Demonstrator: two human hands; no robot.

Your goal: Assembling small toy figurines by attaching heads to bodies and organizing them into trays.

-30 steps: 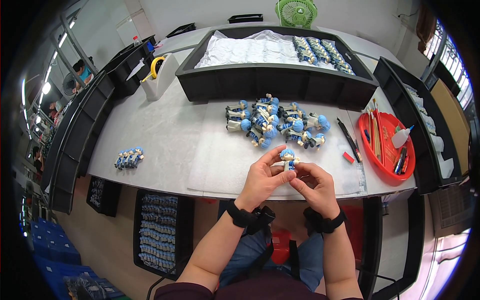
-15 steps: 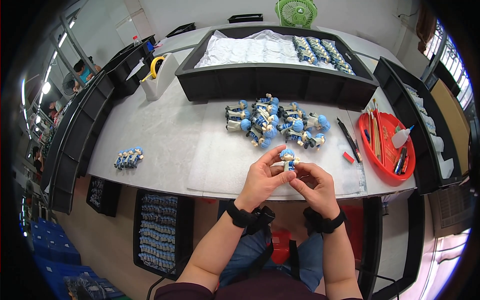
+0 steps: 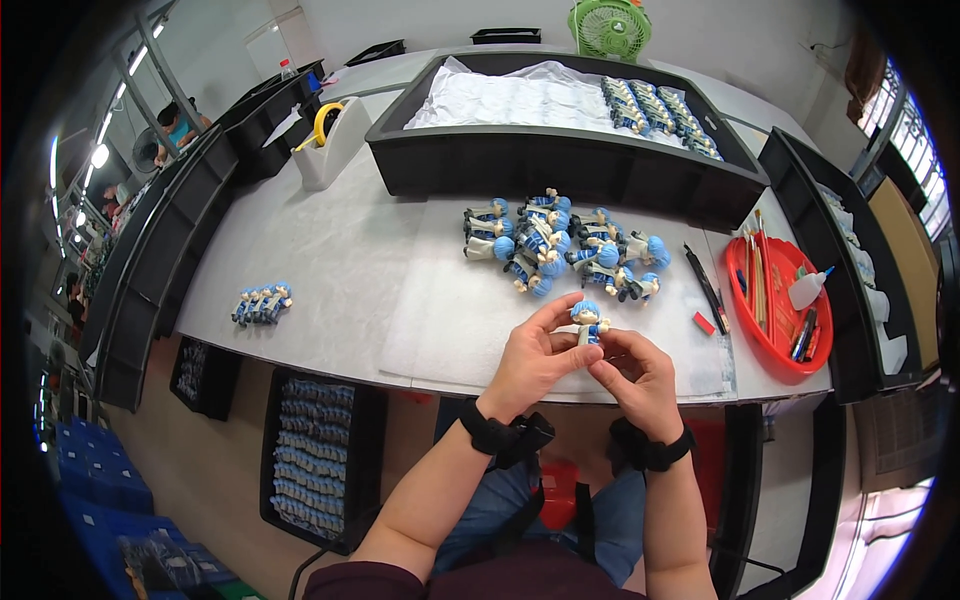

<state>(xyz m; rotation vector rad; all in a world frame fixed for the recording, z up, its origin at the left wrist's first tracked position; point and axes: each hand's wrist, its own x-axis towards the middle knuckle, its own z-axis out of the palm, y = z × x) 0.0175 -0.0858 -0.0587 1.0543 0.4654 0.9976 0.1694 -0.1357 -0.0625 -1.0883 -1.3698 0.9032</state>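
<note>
A small blue-haired figurine [image 3: 588, 318] in blue and white is held upright, its front toward me, near the table's front edge. My left hand [image 3: 535, 362] is closed on it, fingers behind the head and thumb across the lower body. From the other side, my right hand [image 3: 642, 378] pinches its lower part with bent fingers; the legs are hidden. Just beyond my hands lies a loose pile of similar figurines [image 3: 545, 245]. Farther left, several more figurines [image 3: 262, 304] lie side by side in a short row.
A black tray [image 3: 560, 165] with white lining and rows of figurines stands at the back. To the right are a red basket [image 3: 740, 300] of brushes and pens, a black-handled tool [image 3: 705, 280] and a red block [image 3: 704, 323]. A tape dispenser [image 3: 325, 160] stands at left.
The whole view has shifted slightly, with the table things appearing a little farther right. Both hands keep the figurine in nearly the same hold.
</note>
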